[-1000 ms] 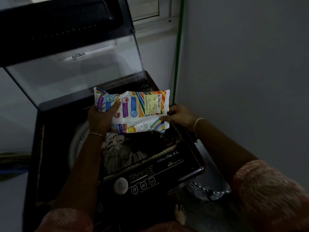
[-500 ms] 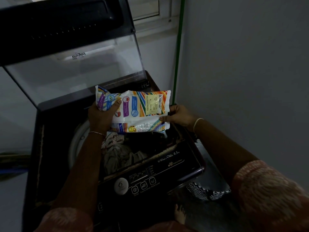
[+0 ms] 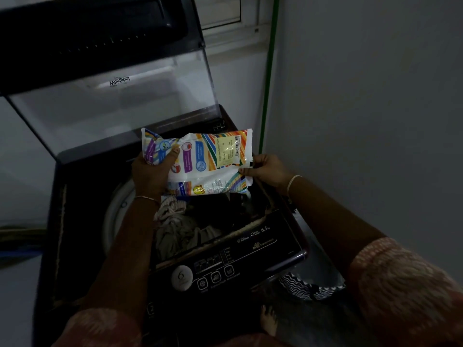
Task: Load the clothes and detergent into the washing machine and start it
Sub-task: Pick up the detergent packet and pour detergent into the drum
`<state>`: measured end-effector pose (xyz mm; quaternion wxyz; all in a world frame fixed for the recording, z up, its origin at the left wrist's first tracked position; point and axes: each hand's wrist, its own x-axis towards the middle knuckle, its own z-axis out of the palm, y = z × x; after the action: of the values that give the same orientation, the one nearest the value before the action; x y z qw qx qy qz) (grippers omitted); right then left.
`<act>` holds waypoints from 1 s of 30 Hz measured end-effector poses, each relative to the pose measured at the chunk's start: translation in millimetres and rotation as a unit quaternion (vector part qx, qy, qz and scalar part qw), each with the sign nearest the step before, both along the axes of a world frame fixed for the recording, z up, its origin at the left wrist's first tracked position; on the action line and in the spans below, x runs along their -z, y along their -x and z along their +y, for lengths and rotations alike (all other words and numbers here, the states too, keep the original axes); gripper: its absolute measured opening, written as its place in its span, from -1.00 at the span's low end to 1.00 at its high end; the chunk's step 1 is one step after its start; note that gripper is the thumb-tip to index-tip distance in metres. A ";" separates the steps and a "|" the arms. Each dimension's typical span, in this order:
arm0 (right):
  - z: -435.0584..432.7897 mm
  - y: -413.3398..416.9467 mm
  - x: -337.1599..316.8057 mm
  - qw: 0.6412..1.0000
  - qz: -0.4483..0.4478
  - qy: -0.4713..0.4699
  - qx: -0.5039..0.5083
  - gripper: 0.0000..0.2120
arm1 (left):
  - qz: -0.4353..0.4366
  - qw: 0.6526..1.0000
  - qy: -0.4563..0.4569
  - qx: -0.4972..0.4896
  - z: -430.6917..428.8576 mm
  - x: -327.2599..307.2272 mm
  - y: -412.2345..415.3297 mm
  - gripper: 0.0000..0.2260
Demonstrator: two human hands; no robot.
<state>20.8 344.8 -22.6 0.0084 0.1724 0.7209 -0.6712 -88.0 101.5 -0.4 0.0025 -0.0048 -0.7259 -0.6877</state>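
Detergent packet (image 3: 200,164) in both hands

The raised lid (image 3: 110,101) stands along the washing machine's (image 3: 75,221) rear edge. The detergent packet (image 3: 200,164) spans the drum opening, and clothes (image 3: 180,229) fill the drum beneath; the wall (image 3: 363,108) closes the right side.

left hand (image 3: 150,172): wrapped around the packet's left end, thumb across the front, thin bangle at wrist | right hand (image 3: 265,169): fingertips pinching the packet's right edge, pale band at wrist | both forearms: reaching forward and slightly inward, raised | sleeves: patterned, short, at the upper arms
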 end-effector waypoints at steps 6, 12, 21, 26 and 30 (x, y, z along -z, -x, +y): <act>1.9 9.1 -15.0 0.997 -0.037 -0.032 -0.056 -0.78 | -0.032 0.998 -0.052 -0.005 -11.9 8.8 -0.1 -0.86; 2.9 17.7 -32.3 0.991 -0.073 -0.064 -0.089 -0.71 | -0.120 0.988 -0.099 -0.007 -22.4 23.4 -2.2 -0.78; -19.3 30.7 -68.7 0.992 -0.053 -0.102 -0.046 -0.69 | -0.304 0.925 -0.208 0.096 -22.3 41.8 -16.3 -0.69; -42.8 47.0 -94.9 0.996 -0.027 -0.080 0.014 -0.84 | -0.367 0.887 -0.269 0.084 -16.6 36.5 -24.5 -0.59; -71.0 61.8 -122.5 0.998 0.002 -0.038 0.056 -0.84 | -0.398 0.844 -0.350 0.084 -9.4 10.7 -41.3 -0.55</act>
<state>-41.0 273.7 99.9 -0.0375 0.2116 0.7353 -0.6428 -46.7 92.1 -11.1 -0.3426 0.2095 -0.3729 -0.8365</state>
